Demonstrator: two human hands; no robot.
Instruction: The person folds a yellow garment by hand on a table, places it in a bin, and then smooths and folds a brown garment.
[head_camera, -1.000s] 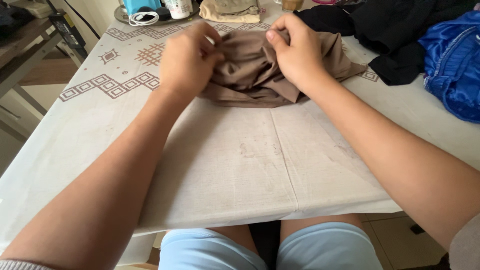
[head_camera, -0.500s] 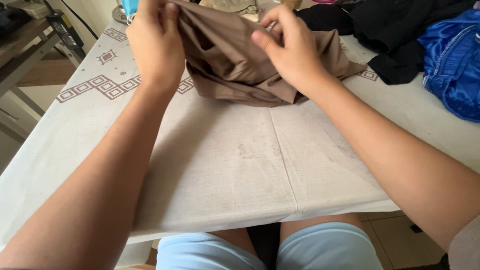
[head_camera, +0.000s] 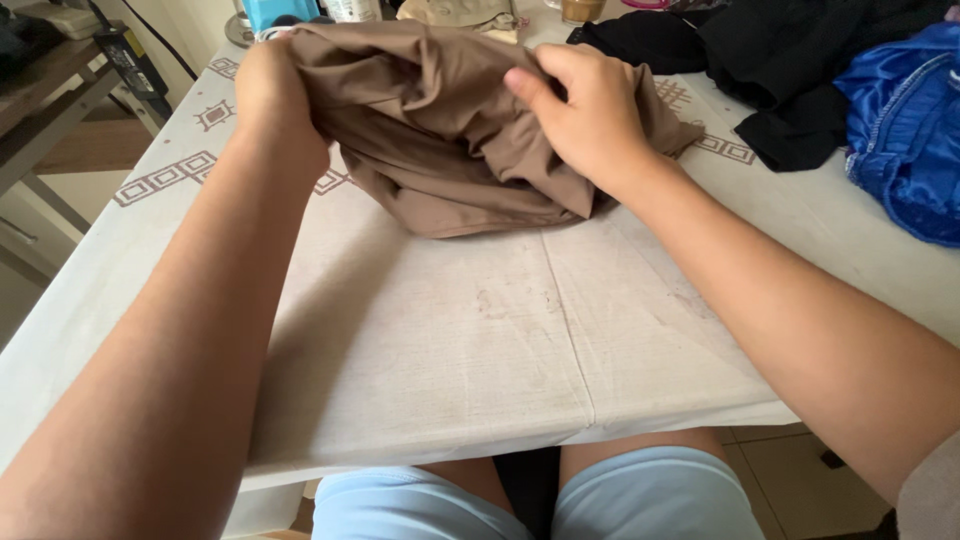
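Brown garment (head_camera: 440, 130) lowered and spread wider, both hands gripping it, white tablecloth (head_camera: 480, 330) beneath

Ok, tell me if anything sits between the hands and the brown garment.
Nothing visible does. The left hand grips the brown garment at its left edge, and the right hand presses on its right side. The black clothes and blue garment lie apart, to the right.

The brown garment (head_camera: 440, 120) is crumpled and partly lifted. It lies at twelve o'clock on the table, bunched in deep folds.
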